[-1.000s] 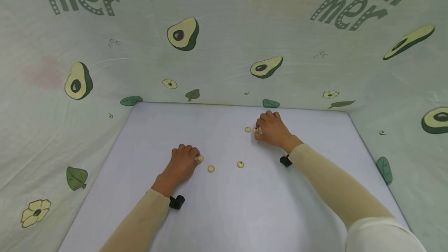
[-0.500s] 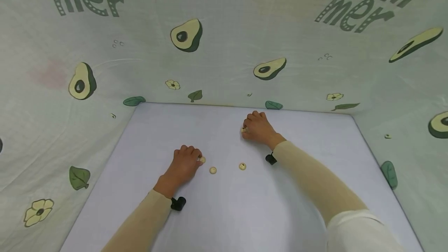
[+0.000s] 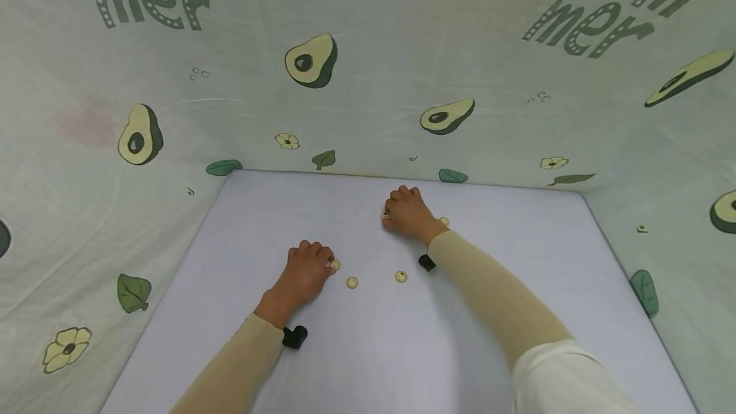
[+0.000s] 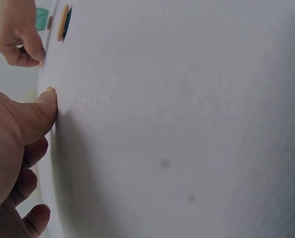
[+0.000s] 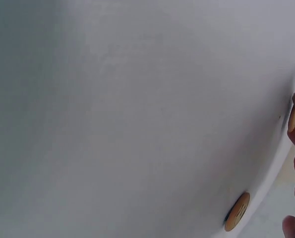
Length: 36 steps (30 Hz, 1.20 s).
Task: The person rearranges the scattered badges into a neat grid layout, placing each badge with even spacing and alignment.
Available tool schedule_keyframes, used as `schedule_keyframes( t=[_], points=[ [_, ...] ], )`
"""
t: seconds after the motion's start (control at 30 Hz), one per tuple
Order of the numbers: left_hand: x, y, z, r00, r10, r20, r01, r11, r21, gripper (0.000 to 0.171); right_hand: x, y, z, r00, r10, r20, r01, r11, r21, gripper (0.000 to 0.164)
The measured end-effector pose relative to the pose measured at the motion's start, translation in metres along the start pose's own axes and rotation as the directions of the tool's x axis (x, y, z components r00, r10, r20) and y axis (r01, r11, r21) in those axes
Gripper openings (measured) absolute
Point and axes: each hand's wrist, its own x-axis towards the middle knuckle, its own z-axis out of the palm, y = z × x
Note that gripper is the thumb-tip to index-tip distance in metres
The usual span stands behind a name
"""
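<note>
My left hand pinches a small round wooden button between thumb and fingertips, close over the white tabletop. In the left wrist view the thumb covers most of this button. Farther back and to the right, my right hand holds another wooden button by its edge. The right wrist view shows that held button nearly edge-on, between thumb and finger. A further button shows beside the right wrist.
Two more wooden buttons lie on the white tabletop: a near-left button and a near-right button. A cloth printed with avocados and leaves rises behind the table's far edge and along both sides.
My right hand has moved left with a button in its fingers, and another button has come into sight by its wrist. My left hand stays almost in place; the view has shifted slightly.
</note>
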Motion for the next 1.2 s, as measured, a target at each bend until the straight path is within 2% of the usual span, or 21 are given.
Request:
schedule_keyframes(
  t=[0.43,0.77,0.97,1.2],
  points=[
    [-0.001,0.0,0.0,0.999,0.019,-0.028,-0.019,1.0,0.014,0.022,-0.001,-0.001,0.005,1.0,0.012,0.003,-0.012,1.0,0.003,0.026],
    [0.0,0.001,0.002,1.0,0.01,-0.005,-0.01,1.0,0.004,0.022,-0.001,0.001,0.008,1.0,0.006,-0.013,-0.006,1.0,0.023,0.027],
    [0.0,0.0,0.004,1.0,-0.001,0.004,0.001,1.0,-0.006,0.021,-0.01,0.003,0.004,0.999,0.051,-0.012,-0.051,0.999,0.014,0.03],
    [0.002,-0.002,0.006,1.0,0.001,0.006,-0.001,1.0,0.006,0.023,-0.024,0.007,-0.001,0.991,0.084,-0.103,-0.089,0.995,-0.045,0.025]
  ],
)
